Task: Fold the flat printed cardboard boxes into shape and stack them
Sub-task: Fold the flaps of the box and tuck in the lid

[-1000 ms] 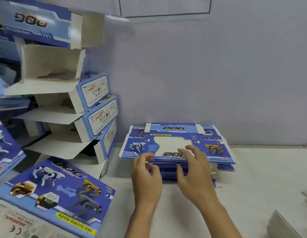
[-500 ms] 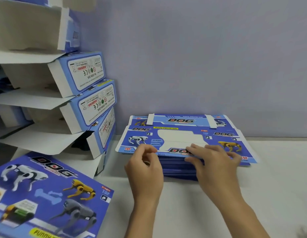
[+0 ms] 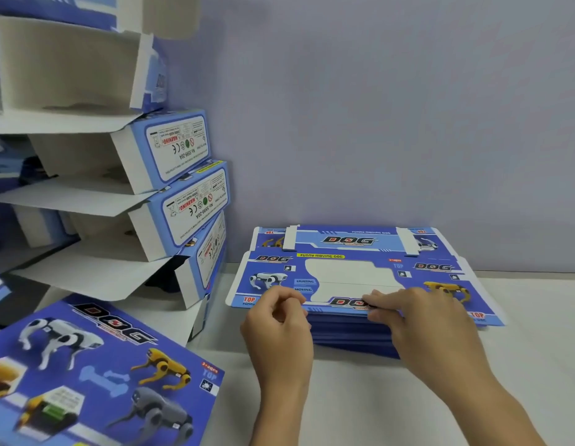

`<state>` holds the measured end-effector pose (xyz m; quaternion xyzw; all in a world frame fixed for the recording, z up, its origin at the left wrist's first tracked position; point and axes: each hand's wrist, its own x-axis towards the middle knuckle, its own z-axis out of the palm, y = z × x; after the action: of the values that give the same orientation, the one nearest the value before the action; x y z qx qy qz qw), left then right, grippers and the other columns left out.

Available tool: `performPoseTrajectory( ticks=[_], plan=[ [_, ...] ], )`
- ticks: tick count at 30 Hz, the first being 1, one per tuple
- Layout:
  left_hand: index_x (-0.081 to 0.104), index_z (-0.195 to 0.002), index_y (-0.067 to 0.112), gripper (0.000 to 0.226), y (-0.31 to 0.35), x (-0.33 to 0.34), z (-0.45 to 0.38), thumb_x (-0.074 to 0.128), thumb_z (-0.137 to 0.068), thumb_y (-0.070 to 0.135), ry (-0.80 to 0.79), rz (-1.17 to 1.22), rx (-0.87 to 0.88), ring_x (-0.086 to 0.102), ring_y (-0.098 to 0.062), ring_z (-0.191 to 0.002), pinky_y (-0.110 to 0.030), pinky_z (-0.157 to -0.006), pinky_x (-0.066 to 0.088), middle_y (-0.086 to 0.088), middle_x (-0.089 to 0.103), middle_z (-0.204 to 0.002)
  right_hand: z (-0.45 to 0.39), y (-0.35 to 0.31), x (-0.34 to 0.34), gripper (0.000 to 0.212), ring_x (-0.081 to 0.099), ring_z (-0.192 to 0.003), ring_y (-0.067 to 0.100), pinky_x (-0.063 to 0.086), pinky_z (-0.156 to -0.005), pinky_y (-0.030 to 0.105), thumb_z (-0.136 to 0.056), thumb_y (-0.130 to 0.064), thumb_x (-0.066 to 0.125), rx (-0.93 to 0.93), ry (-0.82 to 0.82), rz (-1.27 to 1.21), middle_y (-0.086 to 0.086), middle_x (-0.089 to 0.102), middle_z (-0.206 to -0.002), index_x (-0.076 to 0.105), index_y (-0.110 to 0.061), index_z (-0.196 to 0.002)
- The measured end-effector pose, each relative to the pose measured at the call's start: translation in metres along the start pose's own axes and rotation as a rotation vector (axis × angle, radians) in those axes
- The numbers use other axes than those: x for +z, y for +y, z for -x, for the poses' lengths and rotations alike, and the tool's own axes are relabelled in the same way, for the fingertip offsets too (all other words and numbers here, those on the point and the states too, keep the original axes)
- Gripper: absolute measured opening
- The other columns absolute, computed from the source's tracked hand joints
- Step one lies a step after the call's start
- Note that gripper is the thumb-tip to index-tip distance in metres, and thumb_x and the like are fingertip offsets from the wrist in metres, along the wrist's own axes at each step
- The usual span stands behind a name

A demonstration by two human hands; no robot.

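Left hand [image 3: 277,326] and right hand [image 3: 418,320] pinch the top flat box [image 3: 350,278] at the near edge, frame centre

Flat box [image 3: 350,278]: "DOG"; folded box [image 3: 180,149]: "WARNING".

A plain pale lilac wall [image 3: 392,117] is seen across the back of the scene, unmarked and evenly lit. Below it, a white tabletop [image 3: 360,400] is spread toward the viewer, and its far edge is met by the wall along a straight line at the right.
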<state>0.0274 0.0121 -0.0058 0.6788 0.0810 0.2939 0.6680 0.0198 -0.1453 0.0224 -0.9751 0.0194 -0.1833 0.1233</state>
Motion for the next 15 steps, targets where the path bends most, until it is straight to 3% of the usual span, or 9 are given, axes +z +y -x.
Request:
performPoseTrajectory(
  ticks=[4, 8, 12, 15],
  plan=[
    [0.065, -0.065, 0.013, 0.036, 0.006, -0.001, 0.001, 0.050, -0.090, -0.009, 0.020, 0.066, 0.001, 0.059, -0.011, -0.051, -0.017, -0.047, 0.047, 0.001, 0.064, -0.058, 0.001, 0.000, 0.002, 0.028, 0.059, -0.109, 0.021, 0.050, -0.077, 0.031, -0.097, -0.045, 0.056, 0.039, 0.024, -0.049, -0.011, 0.070, -0.118, 0.063, -0.053, -0.123],
    [0.064, -0.069, 0.020, 0.027, 0.013, 0.001, 0.005, 0.048, -0.084, 0.003, 0.086, 0.079, 0.174, 0.058, -0.018, -0.055, -0.026, -0.050, 0.047, 0.005, 0.063, -0.063, 0.004, -0.002, 0.000, 0.026, 0.063, -0.105, 0.023, 0.055, -0.074, 0.035, -0.097, -0.039, 0.058, 0.006, 0.155, -0.132, -0.005, 0.074, -0.108, 0.069, -0.044, -0.120],
    [0.063, -0.068, 0.024, 0.024, 0.010, 0.003, 0.007, 0.045, -0.077, 0.011, 0.018, 0.017, 0.243, 0.057, -0.018, -0.055, -0.037, -0.051, 0.047, 0.005, 0.063, -0.063, 0.003, -0.001, -0.009, 0.027, 0.068, -0.078, 0.035, 0.056, -0.057, 0.037, -0.085, -0.007, 0.076, -0.050, 0.413, -0.231, 0.008, 0.077, -0.085, 0.077, -0.023, -0.107],
    [0.063, -0.066, 0.026, 0.023, 0.007, 0.005, 0.007, 0.046, -0.078, 0.015, -0.040, -0.015, 0.205, 0.060, -0.013, -0.060, -0.024, -0.048, 0.047, 0.009, 0.065, -0.066, -0.002, 0.007, -0.026, 0.019, 0.050, -0.049, 0.031, 0.036, -0.048, 0.022, -0.090, -0.005, 0.064, -0.077, 0.682, -0.322, 0.008, 0.065, -0.059, 0.077, -0.015, -0.099]
  ],
)
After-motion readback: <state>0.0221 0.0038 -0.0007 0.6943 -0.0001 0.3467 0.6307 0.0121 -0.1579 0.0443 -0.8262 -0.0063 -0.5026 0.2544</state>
